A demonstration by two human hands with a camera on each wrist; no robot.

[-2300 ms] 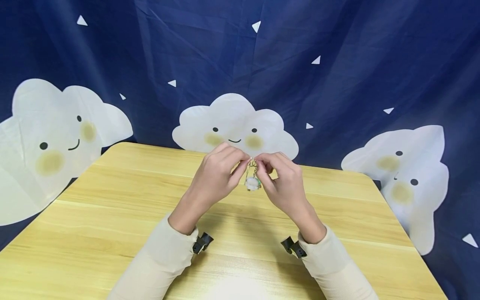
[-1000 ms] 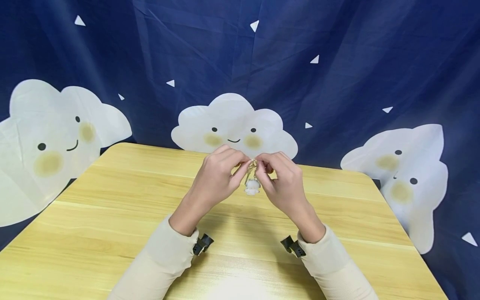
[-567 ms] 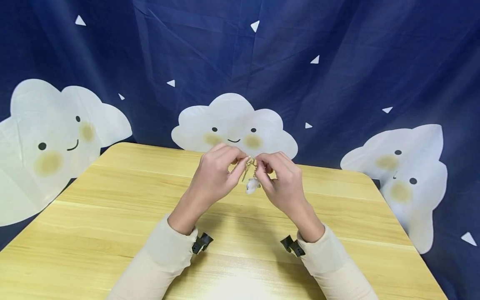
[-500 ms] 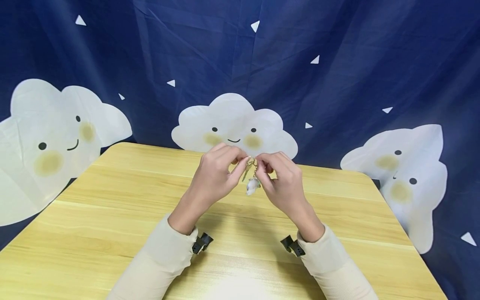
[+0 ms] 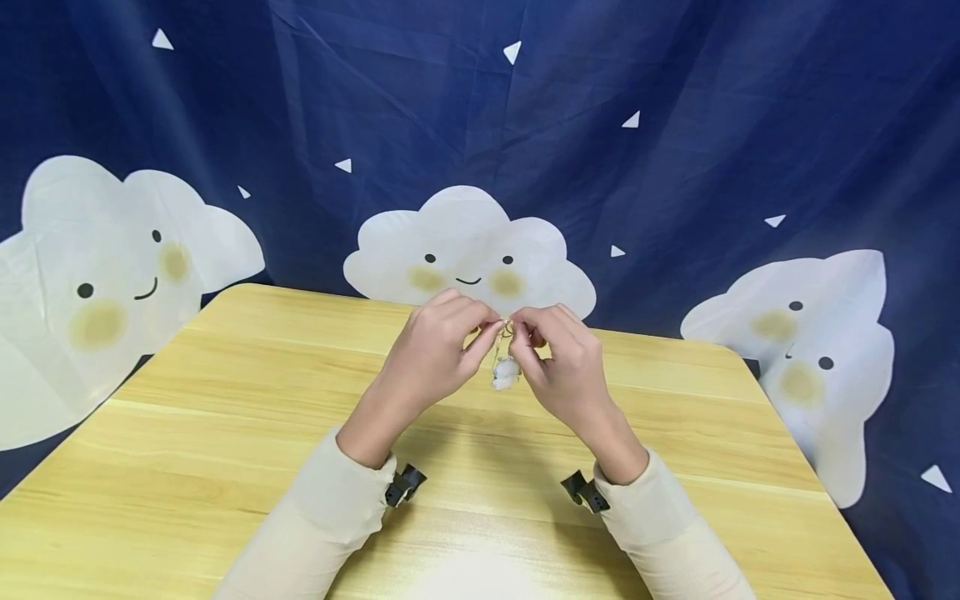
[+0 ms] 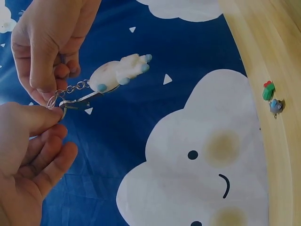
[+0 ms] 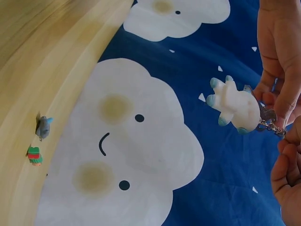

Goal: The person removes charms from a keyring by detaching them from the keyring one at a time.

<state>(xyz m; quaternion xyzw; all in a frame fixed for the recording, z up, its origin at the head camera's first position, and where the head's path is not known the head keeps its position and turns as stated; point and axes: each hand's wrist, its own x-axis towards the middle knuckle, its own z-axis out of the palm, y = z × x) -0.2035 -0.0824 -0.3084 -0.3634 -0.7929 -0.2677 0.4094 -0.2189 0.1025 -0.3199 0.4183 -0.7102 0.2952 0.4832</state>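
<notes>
Above the table, my left hand (image 5: 431, 350) and right hand (image 5: 567, 357) meet fingertip to fingertip at a small metal key ring (image 6: 62, 109). Thumb and index finger of the left hand pinch this ring, from which a key (image 6: 83, 99) hangs. My right hand pinches the keychain at the ring end of its short chain (image 6: 75, 87). Below the fingers dangles the keychain's white animal figurine (image 5: 506, 373) with pale blue feet, clearer as the white figurine (image 7: 237, 107) in the right wrist view. Fingertips partly hide where the rings join.
On the wooden table (image 5: 247, 400) lie two small charms, a green and red one (image 6: 268, 90) and a grey-blue one (image 6: 276, 106); the head view does not show them. Behind the table hangs a dark blue cloth (image 5: 420, 100) with printed clouds.
The figurine has swung and turned under the fingers. My left hand shifted slightly left, then came back towards the right hand. Both hands keep their pinch.
</notes>
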